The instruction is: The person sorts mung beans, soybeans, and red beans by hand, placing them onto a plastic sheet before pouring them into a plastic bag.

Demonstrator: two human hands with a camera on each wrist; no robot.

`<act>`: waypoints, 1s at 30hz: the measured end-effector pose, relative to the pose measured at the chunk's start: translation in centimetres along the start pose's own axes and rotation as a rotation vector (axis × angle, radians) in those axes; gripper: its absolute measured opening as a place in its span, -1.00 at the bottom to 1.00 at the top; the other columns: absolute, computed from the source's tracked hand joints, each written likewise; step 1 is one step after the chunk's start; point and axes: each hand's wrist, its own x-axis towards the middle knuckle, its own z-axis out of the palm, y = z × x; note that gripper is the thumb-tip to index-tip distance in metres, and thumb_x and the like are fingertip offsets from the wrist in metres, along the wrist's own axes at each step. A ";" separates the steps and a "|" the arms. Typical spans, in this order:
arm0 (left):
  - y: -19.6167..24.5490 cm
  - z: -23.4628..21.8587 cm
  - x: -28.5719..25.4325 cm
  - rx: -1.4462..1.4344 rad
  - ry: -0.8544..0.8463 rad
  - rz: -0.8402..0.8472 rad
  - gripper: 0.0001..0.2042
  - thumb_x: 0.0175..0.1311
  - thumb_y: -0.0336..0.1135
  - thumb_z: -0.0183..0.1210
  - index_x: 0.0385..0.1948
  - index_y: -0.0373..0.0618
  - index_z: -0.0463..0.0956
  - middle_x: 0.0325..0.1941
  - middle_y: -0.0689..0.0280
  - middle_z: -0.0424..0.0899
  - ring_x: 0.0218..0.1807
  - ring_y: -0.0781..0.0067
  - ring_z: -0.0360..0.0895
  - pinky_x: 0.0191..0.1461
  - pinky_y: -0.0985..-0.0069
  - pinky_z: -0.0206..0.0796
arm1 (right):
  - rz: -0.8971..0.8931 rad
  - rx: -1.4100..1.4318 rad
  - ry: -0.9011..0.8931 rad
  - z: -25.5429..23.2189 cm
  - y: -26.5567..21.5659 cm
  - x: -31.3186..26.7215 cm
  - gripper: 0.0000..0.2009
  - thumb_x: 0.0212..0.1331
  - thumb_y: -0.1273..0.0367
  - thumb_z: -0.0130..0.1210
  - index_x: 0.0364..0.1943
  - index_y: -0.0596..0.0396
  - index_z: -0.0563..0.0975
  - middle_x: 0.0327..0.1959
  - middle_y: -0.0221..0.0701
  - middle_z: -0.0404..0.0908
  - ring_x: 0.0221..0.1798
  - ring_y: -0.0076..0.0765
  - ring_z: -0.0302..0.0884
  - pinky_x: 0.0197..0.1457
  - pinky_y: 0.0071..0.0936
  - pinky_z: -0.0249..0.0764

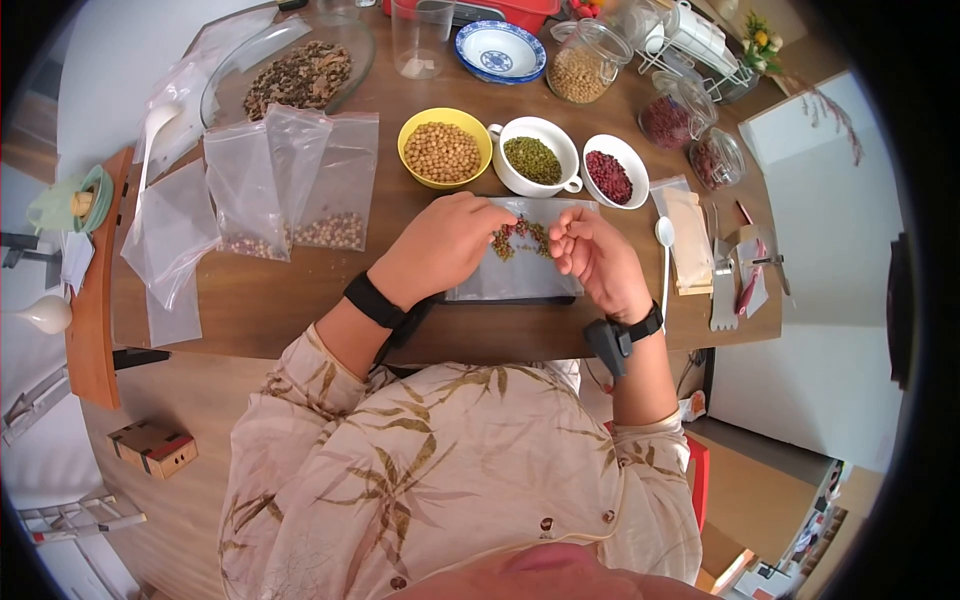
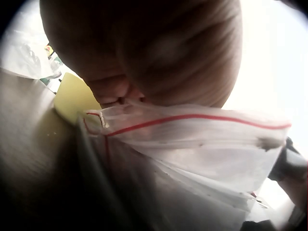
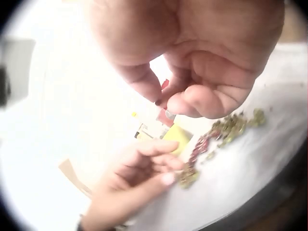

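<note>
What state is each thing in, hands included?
Left hand, fingers relaxed, by the loose beans.
Right hand, fingers curled, apparently pinching a bean.
Middle bag, flat beneath those beans.
Yellow bowl, filled with tan beans.
White cup, holding green beans.
White bowl, holding red beans.
Left bags, some partly filled.
Glass dish, heaped with flakes.
Jars, partly filled.
Blue plates, stacked.
Clear cup, upright.

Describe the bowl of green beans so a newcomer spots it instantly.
On the brown table, find the yellow bowl. Right of it in the head view sits the two-handled white bowl, whose green beans set it apart from the neighbouring bowl of red beans.
</note>
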 end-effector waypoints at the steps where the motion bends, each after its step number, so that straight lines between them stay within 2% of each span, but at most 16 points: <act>1: 0.0 0.0 0.1 0.001 -0.001 0.004 -0.71 0.41 -0.51 0.29 0.12 -0.08 0.70 0.01 0.12 0.76 0.09 -0.06 0.68 0.22 0.08 0.52 | -0.003 0.001 0.005 0.0 0.0 -0.1 -0.81 0.63 0.37 -0.04 0.09 0.16 0.54 -0.11 -0.43 0.70 -0.17 -0.50 0.65 -0.17 -0.53 0.56; 3: 0.0 0.1 0.1 0.002 -0.006 0.010 -0.71 0.41 -0.51 0.29 0.12 -0.08 0.70 0.01 0.12 0.77 0.09 -0.06 0.69 0.22 0.08 0.52 | 0.029 0.029 -0.005 -0.2 0.1 -0.1 -0.85 0.60 0.39 0.10 0.05 0.13 0.61 -0.18 -0.48 0.72 -0.21 -0.49 0.65 -0.16 -0.53 0.54; 4: 0.1 0.1 0.1 0.006 -0.007 0.009 -0.72 0.41 -0.50 0.29 0.12 -0.08 0.70 0.01 0.12 0.77 0.09 -0.06 0.69 0.22 0.08 0.52 | 0.028 0.029 -0.003 -0.2 0.8 0.0 -0.85 0.60 0.39 0.10 0.05 0.13 0.61 -0.18 -0.48 0.72 -0.21 -0.49 0.65 -0.16 -0.53 0.54; 6: 0.1 0.0 0.1 0.000 -0.006 0.006 -0.72 0.41 -0.50 0.29 0.12 -0.08 0.70 0.01 0.12 0.77 0.09 -0.06 0.69 0.22 0.08 0.52 | -0.306 -0.722 0.131 0.1 2.9 0.5 -0.87 0.51 0.36 0.27 -0.07 0.13 0.69 -0.30 -0.45 0.69 -0.29 -0.47 0.61 -0.22 -0.44 0.50; 7: 0.1 0.0 0.1 -0.006 -0.006 0.003 -0.71 0.41 -0.50 0.29 0.13 -0.08 0.70 0.02 0.12 0.77 0.10 -0.06 0.69 0.22 0.08 0.52 | -0.307 -0.722 0.128 1.0 2.7 0.4 -0.87 0.51 0.36 0.27 -0.07 0.13 0.69 -0.30 -0.45 0.69 -0.29 -0.47 0.61 -0.22 -0.44 0.50; 9: -0.2 0.1 0.0 -0.010 0.001 0.003 -0.71 0.42 -0.50 0.29 0.13 -0.08 0.70 0.02 0.12 0.77 0.10 -0.05 0.69 0.22 0.09 0.53 | -0.265 -1.151 0.232 3.0 1.8 0.0 -0.84 0.38 0.33 0.42 -0.17 0.12 0.74 -0.39 -0.34 0.65 -0.39 -0.37 0.55 -0.28 -0.33 0.47; 10: -0.2 0.1 0.1 -0.017 0.006 0.003 -0.71 0.42 -0.51 0.29 0.13 -0.08 0.70 0.01 0.12 0.77 0.10 -0.05 0.69 0.22 0.09 0.53 | -0.294 -1.193 0.256 3.2 2.1 0.2 -0.82 0.34 0.30 0.44 -0.19 0.11 0.74 -0.44 -0.26 0.63 -0.45 -0.27 0.55 -0.32 -0.24 0.46; 13: -0.1 -0.1 0.1 -0.026 0.003 -0.006 -0.70 0.42 -0.52 0.28 0.14 -0.08 0.70 0.02 0.13 0.77 0.10 -0.04 0.69 0.22 0.10 0.53 | -0.312 -1.278 0.297 4.0 2.4 0.6 -0.81 0.34 0.28 0.44 -0.19 0.10 0.75 -0.46 -0.27 0.65 -0.45 -0.23 0.56 -0.33 -0.22 0.46; 17: -0.3 0.2 0.1 -0.009 0.017 0.013 -0.68 0.39 -0.54 0.28 0.14 -0.08 0.70 0.01 0.13 0.78 0.10 -0.04 0.69 0.22 0.10 0.54 | -0.308 -1.319 0.323 3.7 2.6 1.1 -0.79 0.36 0.25 0.42 -0.24 0.11 0.73 -0.50 -0.29 0.63 -0.46 -0.29 0.60 -0.34 -0.19 0.48; 19: -0.2 0.0 0.0 -0.015 -0.012 -0.014 -0.66 0.35 -0.55 0.27 0.14 -0.07 0.70 0.01 0.14 0.78 0.09 -0.03 0.70 0.23 0.11 0.53 | -0.221 -1.104 0.273 3.0 2.5 0.8 -0.79 0.44 0.25 0.35 -0.24 0.10 0.71 -0.41 -0.35 0.72 -0.41 -0.38 0.65 -0.33 -0.28 0.50; 20: -0.2 -0.1 0.1 -0.015 -0.010 -0.017 -0.66 0.35 -0.55 0.27 0.14 -0.07 0.70 0.01 0.14 0.78 0.09 -0.03 0.70 0.23 0.11 0.53 | -0.220 -1.105 0.270 2.4 2.2 0.8 -0.79 0.44 0.25 0.35 -0.24 0.10 0.71 -0.41 -0.35 0.72 -0.41 -0.38 0.65 -0.33 -0.28 0.50; 22: -0.1 -0.1 0.1 -0.017 -0.009 0.016 -0.65 0.33 -0.57 0.27 0.14 -0.07 0.71 0.02 0.16 0.78 0.09 -0.02 0.70 0.23 0.10 0.53 | -0.002 -0.504 0.171 0.7 1.5 0.4 -0.85 0.53 0.29 0.24 -0.12 0.08 0.68 -0.23 -0.37 0.81 -0.28 -0.45 0.71 -0.30 -0.42 0.55; 23: 0.0 -0.1 0.1 -0.017 -0.009 0.015 -0.65 0.33 -0.57 0.27 0.14 -0.07 0.71 0.02 0.16 0.78 0.09 -0.02 0.70 0.23 0.10 0.53 | -0.001 -0.504 0.170 0.1 1.3 0.0 -0.85 0.53 0.29 0.24 -0.12 0.08 0.68 -0.23 -0.37 0.81 -0.28 -0.45 0.71 -0.30 -0.42 0.55; 25: 0.2 -0.1 0.3 0.002 -0.011 0.022 -0.64 0.33 -0.57 0.26 0.14 -0.06 0.71 0.03 0.17 0.79 0.10 -0.01 0.70 0.22 0.11 0.53 | 0.066 0.223 -0.085 -0.7 1.0 -0.6 -0.86 0.57 0.34 0.15 0.03 0.06 0.61 -0.09 -0.38 0.81 -0.19 -0.47 0.71 -0.24 -0.56 0.57; 30: 0.4 0.1 0.5 -0.006 -0.019 0.046 -0.65 0.33 -0.57 0.26 0.13 -0.07 0.72 -0.03 0.19 0.80 0.07 0.02 0.71 0.19 0.12 0.53 | 0.009 0.199 -0.006 -0.5 1.7 -0.6 -0.84 0.58 0.36 0.14 0.07 0.09 0.61 -0.11 -0.40 0.79 -0.19 -0.48 0.68 -0.21 -0.57 0.57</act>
